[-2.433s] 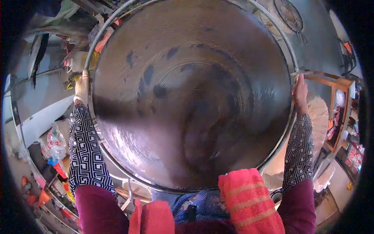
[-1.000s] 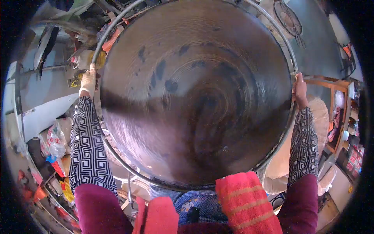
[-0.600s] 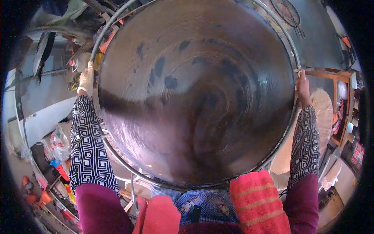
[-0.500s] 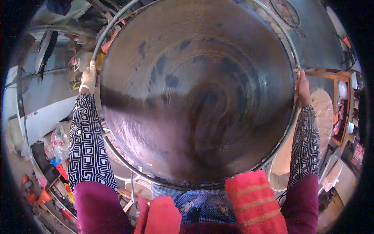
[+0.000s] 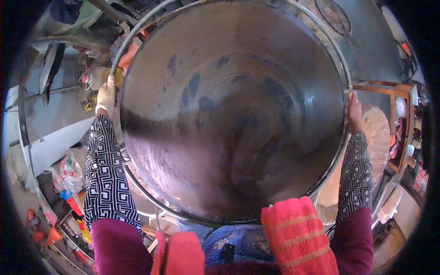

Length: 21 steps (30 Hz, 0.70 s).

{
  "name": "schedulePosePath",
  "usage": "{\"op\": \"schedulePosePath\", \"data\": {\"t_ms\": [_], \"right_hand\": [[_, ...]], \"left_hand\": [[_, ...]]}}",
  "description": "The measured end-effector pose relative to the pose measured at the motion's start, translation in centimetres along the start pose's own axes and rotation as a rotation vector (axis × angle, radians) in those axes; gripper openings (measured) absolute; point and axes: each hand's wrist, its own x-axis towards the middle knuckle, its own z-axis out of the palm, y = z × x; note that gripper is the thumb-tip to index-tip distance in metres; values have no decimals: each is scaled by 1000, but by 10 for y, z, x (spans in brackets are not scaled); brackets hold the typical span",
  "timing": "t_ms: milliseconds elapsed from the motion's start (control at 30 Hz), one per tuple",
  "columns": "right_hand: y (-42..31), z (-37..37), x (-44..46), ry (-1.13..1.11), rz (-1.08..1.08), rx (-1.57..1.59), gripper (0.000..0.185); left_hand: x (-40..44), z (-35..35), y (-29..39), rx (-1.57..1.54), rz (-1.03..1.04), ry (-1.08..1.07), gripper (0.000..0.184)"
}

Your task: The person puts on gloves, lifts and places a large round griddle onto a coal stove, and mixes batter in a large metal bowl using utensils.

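**Two hands at opposite sides of a wide round pan**

Through the head camera I see the left hand [image 5: 105,97], in what looks like a pale glove, gripping the metal hoop [image 5: 339,56] on its side. The right hand [image 5: 354,112] clasps the hoop opposite; most fingers on both are hidden underneath. Within the hoop, the large brown round pan [image 5: 229,110] fills the middle of the view, in front of the torso, faint rings and dark patches marking its glossy surface.

I judge it stiff, awkwardly wide and probably heavy, hardly fragile. The sheen suggests a slippery face, so I favour the hoop, held at opposite sides as here, for balance.

Nearer me are a blue checked cloth [image 5: 213,240] and a striped red towel [image 5: 300,233]; farther out, a round strainer [image 5: 333,16] at upper right and a clear plastic bag [image 5: 71,172] at left.
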Motion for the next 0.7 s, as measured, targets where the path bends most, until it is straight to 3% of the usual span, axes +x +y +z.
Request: {"op": "schedulePosePath", "data": {"t_ms": [133,200,267,367,433,500,567,633,667,700], "right_hand": [[19,1,11,15,-66,31,53],[30,-2,15,35,-44,26,53],[4,-4,-9,-32,51,54,53],[4,4,8,43,-23,61,53],[12,-4,8,-2,45,44,52],[24,-6,19,9,-32,27,52],[24,-6,22,-10,-32,35,51],[16,-9,9,-52,44,65,50],[18,-3,-2,12,-41,144,49],[22,3,-17,75,-123,222,48]], "left_hand": [[1,-4,-3,146,157,37,65],[-8,-4,14,65,-72,-36,68],[-3,-3,7,97,114,-39,67],[1,7,9,136,102,59,66],[14,11,-8,27,67,-35,66],[24,13,-13,9,94,-10,62],[41,17,-32,136,253,108,58],[14,14,1,-89,4,-21,58],[3,13,8,-197,-127,-87,58],[3,10,-2,-221,-41,-153,62]]}}
